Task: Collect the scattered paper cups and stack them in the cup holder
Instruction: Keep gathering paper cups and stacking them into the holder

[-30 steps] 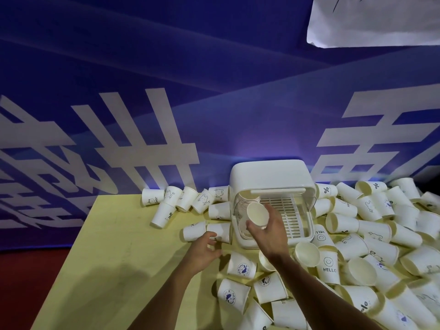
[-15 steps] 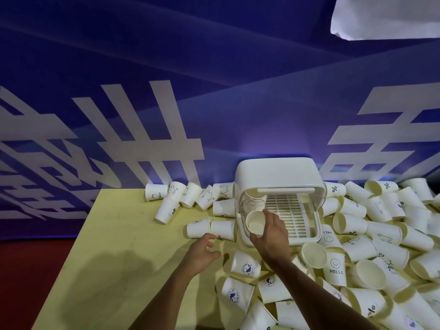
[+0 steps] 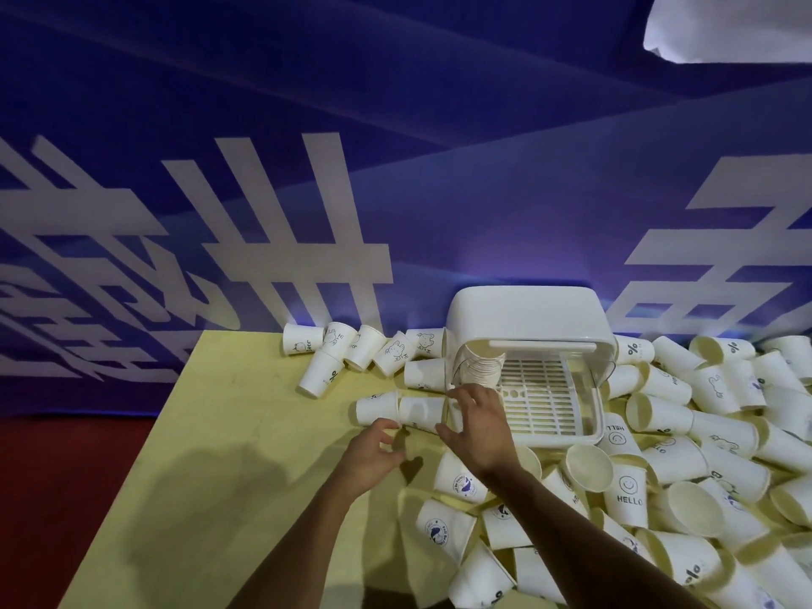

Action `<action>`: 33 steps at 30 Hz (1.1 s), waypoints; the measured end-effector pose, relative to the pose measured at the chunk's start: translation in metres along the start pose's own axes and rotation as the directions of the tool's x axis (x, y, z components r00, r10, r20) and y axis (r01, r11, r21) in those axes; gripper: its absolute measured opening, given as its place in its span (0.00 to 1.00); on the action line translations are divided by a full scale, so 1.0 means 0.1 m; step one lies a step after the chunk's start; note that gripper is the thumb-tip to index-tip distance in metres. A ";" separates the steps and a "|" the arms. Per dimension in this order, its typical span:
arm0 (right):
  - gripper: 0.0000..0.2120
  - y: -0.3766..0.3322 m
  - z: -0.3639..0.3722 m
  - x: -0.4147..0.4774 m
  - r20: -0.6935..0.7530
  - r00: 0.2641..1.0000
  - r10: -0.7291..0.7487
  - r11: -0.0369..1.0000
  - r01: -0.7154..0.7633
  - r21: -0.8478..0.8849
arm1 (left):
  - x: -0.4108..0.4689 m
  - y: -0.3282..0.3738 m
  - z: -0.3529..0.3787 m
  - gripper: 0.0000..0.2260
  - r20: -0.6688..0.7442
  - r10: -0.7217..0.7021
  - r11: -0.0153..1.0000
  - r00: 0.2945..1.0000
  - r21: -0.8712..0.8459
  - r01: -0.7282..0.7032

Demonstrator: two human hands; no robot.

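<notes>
Moved since half a second back: right hand [image 3: 476, 426] off the stack [image 3: 480, 367], no cup held now, fingers spread over the near-left corner of the holder [image 3: 527, 358]. Reaching, probably, for the lying cup [image 3: 422, 413] just left of that corner; thumb and fingers open around its mouth end, touching or about to touch, hard to tell which. Left hand [image 3: 373, 454] also near that cup, half-curled, empty, likely to steady or take it. Stack nested on its side in the holder's back-left part, under the raised lid, presumably so rims face outward for the next cup. Many loose cups [image 3: 703, 437] heaped right of and in front of the holder on the table [image 3: 197, 476]; task far from finished.
</notes>
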State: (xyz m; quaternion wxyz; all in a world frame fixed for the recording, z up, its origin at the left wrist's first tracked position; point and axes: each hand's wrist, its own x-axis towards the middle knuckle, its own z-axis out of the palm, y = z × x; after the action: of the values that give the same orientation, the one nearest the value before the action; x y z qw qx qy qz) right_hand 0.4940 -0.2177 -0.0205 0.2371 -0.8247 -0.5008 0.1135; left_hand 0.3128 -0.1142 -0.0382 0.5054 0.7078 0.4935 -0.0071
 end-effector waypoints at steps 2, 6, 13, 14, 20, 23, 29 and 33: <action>0.27 -0.09 0.08 -0.02 0.051 0.999 -0.016 1.000 0.016 -0.004 | -0.05 -0.07 -0.02 0.22 -0.006 -0.013 1.000 1.000 -0.003 0.013; 0.28 -0.21 0.25 -0.06 0.166 0.986 -0.027 0.999 0.033 -0.029 | -0.12 -0.28 -0.08 0.24 -0.014 -0.081 0.997 0.997 -0.013 0.080; 0.36 -0.38 0.58 0.01 0.267 0.963 0.030 0.995 -0.003 -0.104 | -0.12 -0.66 -0.34 0.29 -0.088 -0.170 0.985 0.982 -0.027 0.168; 0.36 -0.41 0.61 0.03 0.278 0.960 0.036 0.993 -0.004 -0.115 | -0.10 -0.71 -0.39 0.30 -0.107 -0.187 0.982 0.977 -0.030 0.184; 0.39 -0.58 0.72 0.28 0.329 0.944 0.009 0.971 0.070 -0.229 | 0.17 -0.93 -0.70 0.41 -0.284 -0.307 0.952 0.908 -0.086 0.294; 0.40 -0.62 0.77 0.44 0.366 0.930 0.008 0.965 0.090 -0.248 | 0.39 -0.90 -0.84 0.44 -0.340 -0.318 0.948 0.885 -0.129 0.291; 0.42 -0.52 0.90 0.62 0.432 0.901 0.037 0.943 0.112 -0.314 | 0.83 -0.69 -1.04 0.45 -0.436 -0.271 0.962 0.858 -0.093 0.257; 0.42 -0.46 0.96 0.69 0.460 0.886 0.051 0.935 0.120 -0.335 | 1.08 -0.64 -1.07 0.45 -0.445 -0.256 0.964 0.858 -0.047 0.263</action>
State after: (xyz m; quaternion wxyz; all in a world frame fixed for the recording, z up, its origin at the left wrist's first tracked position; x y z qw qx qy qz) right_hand 0.4506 -0.1126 -0.0761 -0.0390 -0.7936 -0.5698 0.2100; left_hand 0.2706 0.0382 -0.0859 0.3673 0.6214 0.6870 0.0842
